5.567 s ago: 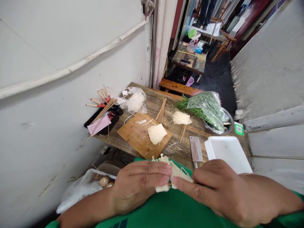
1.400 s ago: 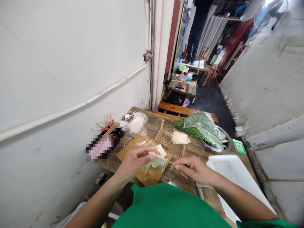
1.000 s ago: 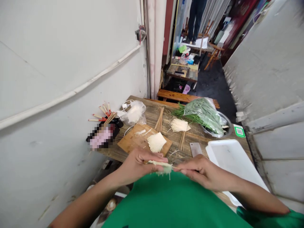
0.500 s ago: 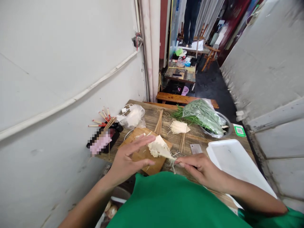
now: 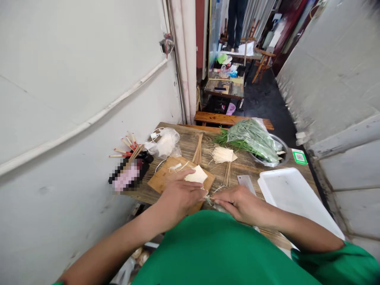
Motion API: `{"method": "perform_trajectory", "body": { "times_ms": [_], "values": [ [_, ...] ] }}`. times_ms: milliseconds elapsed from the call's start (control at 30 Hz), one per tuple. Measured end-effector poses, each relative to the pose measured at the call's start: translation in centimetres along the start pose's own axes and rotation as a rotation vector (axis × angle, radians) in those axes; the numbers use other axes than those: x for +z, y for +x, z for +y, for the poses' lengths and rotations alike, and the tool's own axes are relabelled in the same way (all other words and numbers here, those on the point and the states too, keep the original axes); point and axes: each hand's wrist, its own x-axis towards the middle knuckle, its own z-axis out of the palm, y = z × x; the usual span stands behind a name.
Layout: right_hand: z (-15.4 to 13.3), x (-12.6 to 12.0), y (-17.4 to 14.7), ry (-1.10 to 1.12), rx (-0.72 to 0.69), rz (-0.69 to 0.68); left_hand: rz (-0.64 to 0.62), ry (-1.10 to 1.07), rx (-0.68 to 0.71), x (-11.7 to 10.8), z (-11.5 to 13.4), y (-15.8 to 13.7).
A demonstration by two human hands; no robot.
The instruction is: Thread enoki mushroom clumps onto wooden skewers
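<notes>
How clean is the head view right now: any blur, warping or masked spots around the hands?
Head view: even daylight, no glare; wide-angle bends the wall pipe; left hand and right hand reasonably sharp; a pixelated patch masks something beside the cutting board; top-right corner smeared.

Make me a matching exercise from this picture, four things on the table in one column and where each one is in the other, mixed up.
1. chives
2. cleaver
3. tray
4. chopsticks

a. near right corner
b. far left, by the wall
c. far right, over a metal bowl
d. between the board and the tray

Pairs: 1-c, 2-d, 3-a, 4-b
</notes>
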Motion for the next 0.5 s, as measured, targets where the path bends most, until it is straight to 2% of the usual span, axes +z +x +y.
{"method": "perform_trajectory", "body": {
  "times_ms": [100,200,267,400,500],
  "values": [
    [0.2,0.3,-0.1,-0.011,-0.039,0.003,-0.049,0.002,0.000,1.7,-0.5,-0.4],
    [0.4,0.6,-0.1,-0.005,-0.044,0.009,-0.049,0.010,-0.047,1.8,0.0,-0.3],
    [0.5,0.6,-0.1,0.007,-0.031,0.008,-0.063,0.017,-0.044,0.6,0.6,0.2],
    [0.6,-0.1,-0.1,0.017,0.017,0.020,-0.108,0.095,0.001,-3.3,1.4,1.4],
    [0.5,-0.6,-0.1,-0.001,0.046,0.031,-0.125,0.134,0.029,-4.6,1.3,1.8]
  ]
}}
